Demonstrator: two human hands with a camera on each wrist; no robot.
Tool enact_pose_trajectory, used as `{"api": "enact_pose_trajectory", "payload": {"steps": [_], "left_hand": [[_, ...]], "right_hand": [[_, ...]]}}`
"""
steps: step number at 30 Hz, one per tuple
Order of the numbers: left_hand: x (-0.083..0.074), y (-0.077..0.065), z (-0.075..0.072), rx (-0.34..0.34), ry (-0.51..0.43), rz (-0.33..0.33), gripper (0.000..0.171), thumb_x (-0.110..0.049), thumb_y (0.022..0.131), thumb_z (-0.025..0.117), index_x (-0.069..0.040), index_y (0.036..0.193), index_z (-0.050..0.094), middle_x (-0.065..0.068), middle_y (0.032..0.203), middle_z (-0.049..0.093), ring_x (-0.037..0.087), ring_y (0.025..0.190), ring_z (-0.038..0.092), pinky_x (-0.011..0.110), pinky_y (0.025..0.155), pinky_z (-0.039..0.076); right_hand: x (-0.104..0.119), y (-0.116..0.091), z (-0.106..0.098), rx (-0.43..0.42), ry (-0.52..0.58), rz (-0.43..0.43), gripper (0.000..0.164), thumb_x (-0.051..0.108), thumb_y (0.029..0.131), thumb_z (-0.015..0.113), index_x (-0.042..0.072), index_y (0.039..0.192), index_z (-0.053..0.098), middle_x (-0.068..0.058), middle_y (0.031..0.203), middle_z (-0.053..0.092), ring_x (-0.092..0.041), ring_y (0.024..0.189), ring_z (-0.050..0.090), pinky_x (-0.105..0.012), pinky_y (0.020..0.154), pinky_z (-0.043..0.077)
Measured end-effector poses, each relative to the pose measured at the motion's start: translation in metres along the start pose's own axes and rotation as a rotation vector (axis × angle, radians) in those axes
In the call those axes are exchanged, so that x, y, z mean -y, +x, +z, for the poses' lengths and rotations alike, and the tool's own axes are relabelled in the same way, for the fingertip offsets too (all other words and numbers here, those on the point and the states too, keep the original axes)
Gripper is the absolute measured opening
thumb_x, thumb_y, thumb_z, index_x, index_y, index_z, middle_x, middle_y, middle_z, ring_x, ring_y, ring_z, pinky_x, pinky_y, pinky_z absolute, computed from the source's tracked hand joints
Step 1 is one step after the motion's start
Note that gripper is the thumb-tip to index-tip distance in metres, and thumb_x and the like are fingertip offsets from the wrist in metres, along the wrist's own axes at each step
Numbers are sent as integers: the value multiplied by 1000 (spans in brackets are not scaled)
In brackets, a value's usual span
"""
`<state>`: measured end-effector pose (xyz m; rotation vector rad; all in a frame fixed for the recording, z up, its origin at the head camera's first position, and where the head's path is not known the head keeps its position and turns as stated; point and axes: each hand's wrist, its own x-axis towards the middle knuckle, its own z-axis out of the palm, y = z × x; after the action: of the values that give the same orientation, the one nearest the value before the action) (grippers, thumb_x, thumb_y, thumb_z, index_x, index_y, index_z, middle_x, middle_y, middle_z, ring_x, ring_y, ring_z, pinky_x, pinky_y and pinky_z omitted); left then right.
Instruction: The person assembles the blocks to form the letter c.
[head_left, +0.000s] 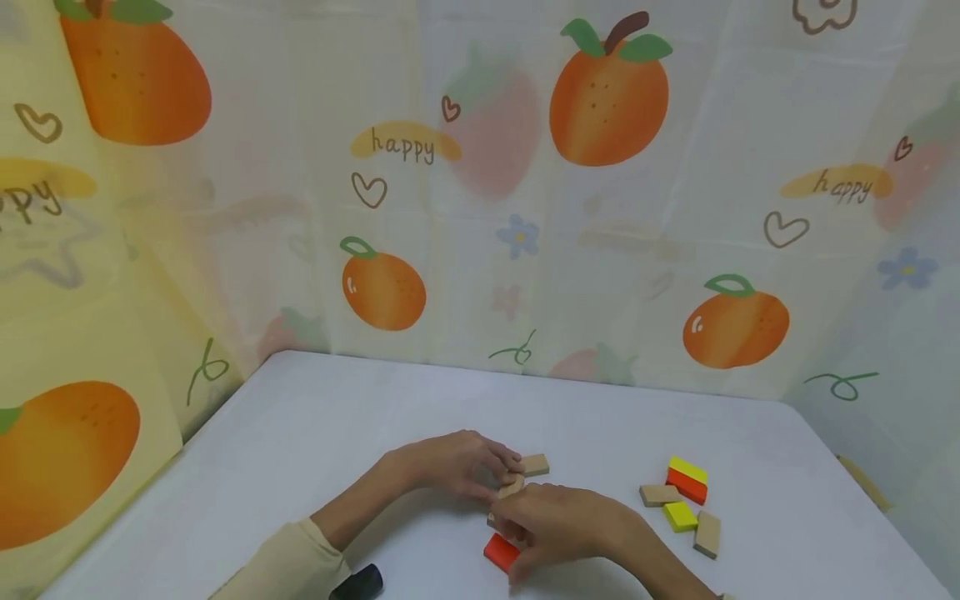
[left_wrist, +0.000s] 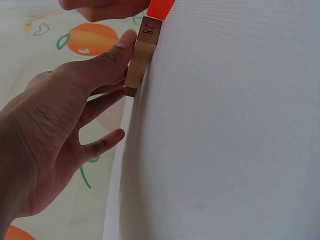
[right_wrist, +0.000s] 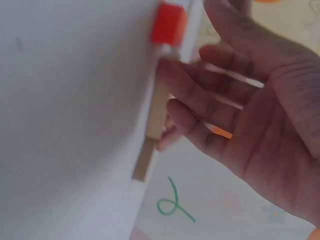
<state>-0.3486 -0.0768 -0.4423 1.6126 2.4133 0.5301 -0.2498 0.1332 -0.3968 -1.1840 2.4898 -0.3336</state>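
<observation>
My left hand (head_left: 461, 462) holds a row of flat wooden blocks (left_wrist: 141, 60) on the table, its thumb against them in the left wrist view. One block end carries the number 28. My right hand (head_left: 558, 521) is just in front, fingers bent loosely and fingertips touching a wooden block (right_wrist: 158, 107) in the right wrist view, with the thumb apart. A red block (head_left: 500, 552) lies below the right fingers, at the near end of the row. Another wooden block (head_left: 535, 465) reaches out past the left fingertips. The hands partly hide the middle blocks.
Off to the right lies a loose group: a yellow block (head_left: 688, 469), a red block (head_left: 686, 486), a wooden block (head_left: 659, 496), a second yellow block (head_left: 679, 517) and another wooden block (head_left: 707, 535). A black object (head_left: 358, 583) is by the left sleeve. A fruit-printed curtain (head_left: 480, 275) stands behind the white table (head_left: 390, 392).
</observation>
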Motion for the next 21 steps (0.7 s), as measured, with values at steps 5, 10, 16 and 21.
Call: {"api": "enact_pose_trajectory", "payload": {"steps": [5, 10, 16, 21], "left_hand": [[2, 0, 1, -3, -2, 11, 32, -29, 94, 80, -14, 123, 79, -5, 140, 71, 8, 139, 60, 25, 115, 49], [1, 0, 2, -7, 4, 13, 37, -34, 93, 81, -13, 123, 79, -5, 139, 71, 8, 138, 61, 25, 114, 49], [0, 0, 1, -5, -3, -3, 36, -31, 93, 81, -13, 124, 78, -3, 140, 70, 9, 138, 61, 27, 115, 49], [0, 0, 2, -5, -6, 6, 40, -34, 91, 82, -13, 125, 78, -4, 141, 70, 8, 138, 61, 25, 115, 49]], "right_hand": [[0, -3, -3, 73, 43, 17, 38, 25, 83, 91, 26, 110, 64, 15, 80, 60, 6, 70, 50, -12, 69, 47], [1, -1, -1, 75, 5, -38, 29, 13, 87, 86, 22, 111, 72, 15, 79, 60, 6, 72, 50, -10, 72, 47], [2, 0, -2, 59, 39, -21, 30, 11, 89, 83, 22, 115, 73, 14, 78, 59, 6, 73, 50, -10, 73, 48], [1, 1, -1, 77, 16, -77, 42, 11, 90, 83, 24, 129, 73, 11, 80, 57, 6, 75, 48, -9, 72, 46]]}}
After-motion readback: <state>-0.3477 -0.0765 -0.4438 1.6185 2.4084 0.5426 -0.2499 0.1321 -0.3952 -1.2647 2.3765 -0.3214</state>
